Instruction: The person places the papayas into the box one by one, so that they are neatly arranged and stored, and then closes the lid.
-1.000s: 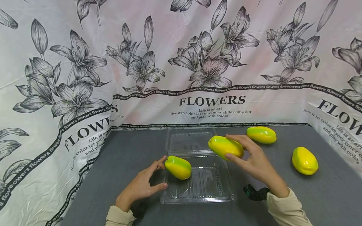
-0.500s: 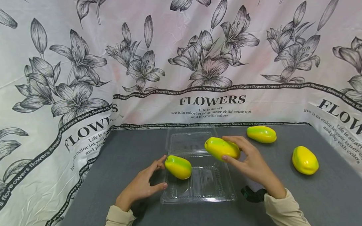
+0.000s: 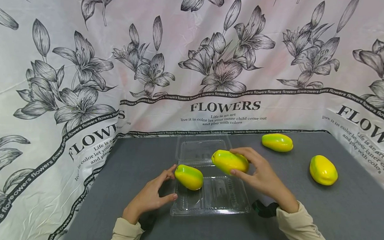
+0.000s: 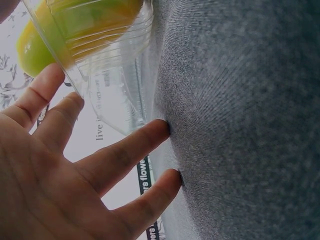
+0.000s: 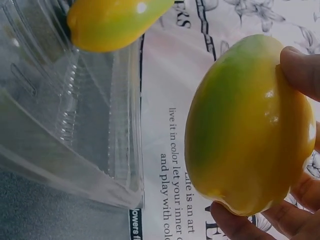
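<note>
A clear plastic clamshell box (image 3: 220,209) lies on the table with its lid (image 3: 200,148) folded back. Inside its left part rests a yellow-green papaya (image 3: 189,178). My right hand (image 3: 261,173) grips a second papaya (image 3: 230,162) above the box's right side; the right wrist view shows this papaya (image 5: 245,130) between the thumb and fingers. At the box's left edge is my left hand (image 3: 152,194), fingers spread and fairly straight. In the left wrist view, fingertips of the left hand (image 4: 65,165) touch the rim and the tabletop.
Two more papayas lie on the grey table (image 3: 133,156): one at the back right (image 3: 277,142), the other papaya (image 3: 323,170) farther right. A flower-printed curtain (image 3: 224,114) encloses the back and sides. A dark band (image 3: 265,209) is at my right wrist.
My right hand has carried its papaya to the left and slightly down over the box. The left hand and the papaya in the box have stayed in place.
</note>
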